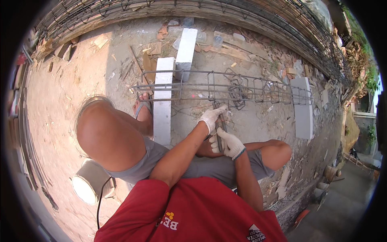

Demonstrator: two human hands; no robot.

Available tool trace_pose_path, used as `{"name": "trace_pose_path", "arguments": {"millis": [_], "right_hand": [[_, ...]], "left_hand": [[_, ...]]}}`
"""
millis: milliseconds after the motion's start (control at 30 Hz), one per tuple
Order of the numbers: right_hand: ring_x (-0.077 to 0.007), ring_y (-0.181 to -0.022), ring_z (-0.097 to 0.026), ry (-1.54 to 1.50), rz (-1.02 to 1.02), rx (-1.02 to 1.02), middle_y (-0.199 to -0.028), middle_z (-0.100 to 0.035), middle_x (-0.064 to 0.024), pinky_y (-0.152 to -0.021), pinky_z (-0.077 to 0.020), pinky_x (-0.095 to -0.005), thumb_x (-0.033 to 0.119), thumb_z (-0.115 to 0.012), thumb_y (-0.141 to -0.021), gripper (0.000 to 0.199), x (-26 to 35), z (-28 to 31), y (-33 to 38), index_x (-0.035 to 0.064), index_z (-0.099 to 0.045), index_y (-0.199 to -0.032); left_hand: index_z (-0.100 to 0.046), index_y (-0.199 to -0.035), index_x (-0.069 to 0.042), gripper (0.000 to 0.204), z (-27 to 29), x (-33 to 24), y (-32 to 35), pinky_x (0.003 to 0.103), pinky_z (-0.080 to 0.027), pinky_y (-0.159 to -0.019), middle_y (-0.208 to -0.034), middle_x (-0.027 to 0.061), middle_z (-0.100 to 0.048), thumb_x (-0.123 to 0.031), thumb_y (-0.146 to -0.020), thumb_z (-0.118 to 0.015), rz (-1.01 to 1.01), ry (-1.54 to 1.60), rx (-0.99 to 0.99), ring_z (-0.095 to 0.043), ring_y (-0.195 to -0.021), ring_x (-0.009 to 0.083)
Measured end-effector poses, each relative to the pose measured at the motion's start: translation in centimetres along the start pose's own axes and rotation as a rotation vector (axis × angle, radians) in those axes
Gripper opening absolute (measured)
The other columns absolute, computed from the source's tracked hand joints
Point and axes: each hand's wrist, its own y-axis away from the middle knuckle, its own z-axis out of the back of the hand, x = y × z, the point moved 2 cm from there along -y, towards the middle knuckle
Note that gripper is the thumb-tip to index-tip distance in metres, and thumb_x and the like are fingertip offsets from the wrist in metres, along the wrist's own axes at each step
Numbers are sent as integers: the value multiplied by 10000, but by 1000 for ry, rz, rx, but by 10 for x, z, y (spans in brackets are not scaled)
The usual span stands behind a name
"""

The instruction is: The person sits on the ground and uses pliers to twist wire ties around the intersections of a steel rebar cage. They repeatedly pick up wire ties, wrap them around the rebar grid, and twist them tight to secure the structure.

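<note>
My left hand (211, 118), in a whitish knit glove, is closed round the upper part of a long dark rusty piece (221, 123), a tool or a bundle of wire; I cannot tell which. Lower down, my right hand (229, 144), gloved alike, grips the same piece, whose grey end shows by the fingers. Just beyond my left hand, a long rebar cage (193, 84) of thin bars and square stirrups runs left to right. It rests across a white block (163, 101) on the left and another pale block (303, 107) on the right.
A third white block (187, 48) stands behind the cage's left end. Loose bent stirrups (237, 97) lie under its middle. Stacked rebar cages (258, 18) line the far side. Wood scraps (155, 48) litter the ground. A white bucket (86, 183) with a black cord is at lower left.
</note>
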Motion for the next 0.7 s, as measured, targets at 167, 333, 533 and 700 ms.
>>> {"name": "trace_pose_path", "arguments": {"millis": [167, 333, 533, 700], "right_hand": [[-374, -844, -718, 1291, 570, -698, -921, -697, -169, -717, -568, -525, 354, -821, -877, 549, 14, -28, 40, 65, -590, -1282], [-382, -917, -712, 1438, 624, -981, -1047, -711, -196, -788, -565, -540, 381, -810, -866, 498, 15, -40, 38, 62, -610, -1192], [-248, -743, -692, 794, 368, -466, -887, -718, -108, -621, -544, -412, 471, -794, -907, 496, -17, 28, -23, 55, -672, -1148], [-272, -757, -718, 928, 218, -362, -871, -740, -121, -649, -557, -423, 487, -793, -871, 573, 24, -19, 33, 50, -687, -1226]], "left_hand": [[-667, -861, -81, 280, -11, 4, -7, 364, -532, -544, -735, 36, -664, -302, -997, -774, -89, 56, -119, -606, -562, 191], [-685, -850, -97, 282, -6, 12, -33, 385, -515, -546, -739, 47, -663, -321, -996, -772, -58, 26, -250, -596, -600, 194], [-672, -939, -76, 247, -23, -3, 18, 394, -543, -559, -835, 59, -680, -298, -1003, -760, -112, -90, -108, -609, -645, 200], [-724, -903, -57, 348, -1, 6, -8, 401, -470, -493, -748, 44, -678, -388, -943, -822, -155, -135, -146, -599, -581, 189]]}}
